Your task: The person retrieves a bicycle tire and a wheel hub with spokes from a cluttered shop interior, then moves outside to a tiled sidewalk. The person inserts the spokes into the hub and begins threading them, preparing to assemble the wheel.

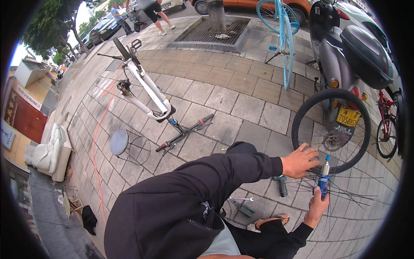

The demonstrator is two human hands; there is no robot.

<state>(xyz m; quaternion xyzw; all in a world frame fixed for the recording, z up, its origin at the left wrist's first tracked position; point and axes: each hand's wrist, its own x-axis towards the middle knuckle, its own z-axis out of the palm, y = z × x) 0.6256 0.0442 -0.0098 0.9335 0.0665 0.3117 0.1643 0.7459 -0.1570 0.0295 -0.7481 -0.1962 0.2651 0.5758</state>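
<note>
My right hand [318, 208] is closed around the lower end of a blue bicycle hub [324, 182], held roughly upright with its silver part uppermost. Thin dark spokes [353, 195] fan out loosely from the hub to both sides. Just left of the hub, my left hand [300, 161] has its fingers bent at the spokes and appears to pinch one; its thumb is partly hidden. Behind both hands stands a bicycle wheel [366, 129] with a black tyre and a brake disc. On the paving below my left forearm lies a power tool [282, 186], dark with a teal part.
Green-handled pliers [246, 211] and a wrench [242, 199] lie near my foot. An upside-down white bicycle frame [148, 93] and a round stool [119, 142] stand to the left. A scooter [345, 73] and a light-blue bicycle [286, 43] are parked beyond the wheel. An orange hose [95, 151] crosses the paving.
</note>
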